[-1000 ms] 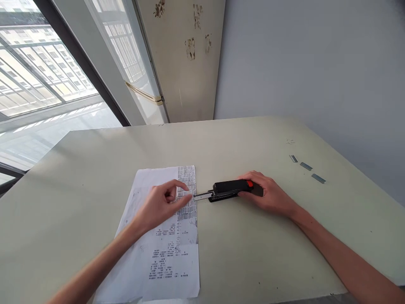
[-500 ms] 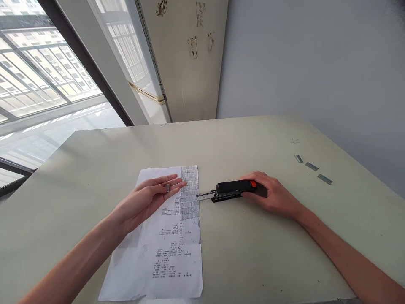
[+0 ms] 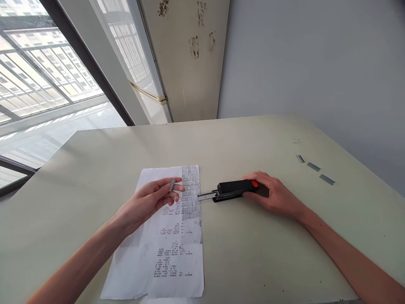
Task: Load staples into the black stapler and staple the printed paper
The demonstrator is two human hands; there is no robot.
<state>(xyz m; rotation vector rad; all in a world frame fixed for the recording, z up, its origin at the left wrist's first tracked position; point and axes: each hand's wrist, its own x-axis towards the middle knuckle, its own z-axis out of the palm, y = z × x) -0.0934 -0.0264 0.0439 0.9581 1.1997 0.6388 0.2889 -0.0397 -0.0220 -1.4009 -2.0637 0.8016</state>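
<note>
Between the thumb and fingers of my left hand (image 3: 155,196) is a short strip of staples (image 3: 172,185), held above the paper (image 3: 133,270). That printed sheet lies flat, with dense rows of staples (image 3: 190,192) along its upper right side. My right hand (image 3: 268,194) grips the rear of a black stapler (image 3: 236,187) with a red patch. The stapler lies on its side of the table to the right of the sheet, its metal staple tray (image 3: 207,196) sticking out of the front toward the paper's edge.
Several loose staple strips (image 3: 313,166) lie at the right on the pale table (image 3: 247,143), with small bits behind them. A grey wall (image 3: 310,59) borders the table's right side. A fridge (image 3: 190,84) and a window (image 3: 38,63) stand beyond its far edge.
My left fingers have curled in, and the staple strip now stands tilted upright at the fingertips instead of lying lower in the hand. My right hand and the stapler hold their place.
</note>
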